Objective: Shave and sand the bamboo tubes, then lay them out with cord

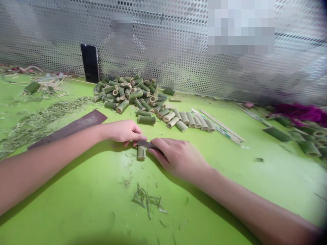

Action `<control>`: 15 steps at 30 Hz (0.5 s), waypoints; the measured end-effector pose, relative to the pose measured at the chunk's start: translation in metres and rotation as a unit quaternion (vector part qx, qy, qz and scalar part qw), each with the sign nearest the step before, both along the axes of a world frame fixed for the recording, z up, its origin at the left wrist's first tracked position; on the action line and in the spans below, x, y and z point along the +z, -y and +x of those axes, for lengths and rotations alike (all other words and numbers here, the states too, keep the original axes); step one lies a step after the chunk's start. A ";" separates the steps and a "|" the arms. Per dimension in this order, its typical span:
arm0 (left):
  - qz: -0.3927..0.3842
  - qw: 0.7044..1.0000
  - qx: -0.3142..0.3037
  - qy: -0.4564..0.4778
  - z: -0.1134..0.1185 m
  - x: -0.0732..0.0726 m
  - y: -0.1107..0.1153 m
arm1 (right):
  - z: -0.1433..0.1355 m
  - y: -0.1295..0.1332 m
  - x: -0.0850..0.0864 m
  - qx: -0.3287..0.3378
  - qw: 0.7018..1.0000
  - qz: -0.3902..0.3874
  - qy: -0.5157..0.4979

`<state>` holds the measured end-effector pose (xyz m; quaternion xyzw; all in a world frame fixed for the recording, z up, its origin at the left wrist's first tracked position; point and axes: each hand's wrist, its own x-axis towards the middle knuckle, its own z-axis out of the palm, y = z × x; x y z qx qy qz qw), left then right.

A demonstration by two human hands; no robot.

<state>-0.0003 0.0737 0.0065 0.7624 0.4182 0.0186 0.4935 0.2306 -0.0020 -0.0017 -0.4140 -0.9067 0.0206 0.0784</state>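
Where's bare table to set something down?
The table looks mostly bare between the left forearm and near shavings, and between the right forearm and far-right bamboo, barring small scraps. Crowded: the back, around the bamboo pile and phone.

Soft shadows cross the bright tabletop (84,207); right edge blurs.

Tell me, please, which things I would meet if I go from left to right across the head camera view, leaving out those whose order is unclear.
Thick green bamboo piece → phone → short bamboo piece by the blade → right hand → purple tangle.
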 end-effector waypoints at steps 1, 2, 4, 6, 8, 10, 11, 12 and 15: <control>0.000 1.000 -0.005 0.000 0.000 0.000 0.000 | 0.000 0.000 0.000 0.003 1.000 0.003 0.001; 0.000 1.000 -0.007 0.000 0.001 -0.001 0.000 | -0.001 0.000 0.000 0.005 1.000 0.004 0.001; -0.003 1.000 -0.009 0.000 0.002 -0.002 0.000 | -0.001 0.000 -0.001 0.006 1.000 0.004 0.001; -0.007 1.000 -0.010 -0.002 0.003 -0.003 -0.001 | 0.000 0.000 -0.001 0.007 1.000 -0.002 -0.001; -0.006 1.000 -0.010 -0.011 0.005 -0.003 -0.001 | 0.001 0.001 -0.001 0.009 1.000 -0.009 -0.005; -0.002 1.000 -0.009 -0.024 0.006 -0.002 -0.001 | 0.000 0.002 0.000 0.010 1.000 -0.018 -0.010; 0.000 1.000 -0.006 -0.030 0.007 -0.001 -0.001 | 0.000 0.002 0.001 0.011 1.000 -0.023 -0.014; 0.002 0.999 -0.003 -0.038 0.007 -0.001 -0.002 | 0.000 0.002 0.001 0.011 0.999 -0.030 -0.018; -0.001 0.998 0.004 -0.064 0.009 0.001 -0.002 | -0.001 0.002 0.002 0.011 0.998 -0.060 -0.035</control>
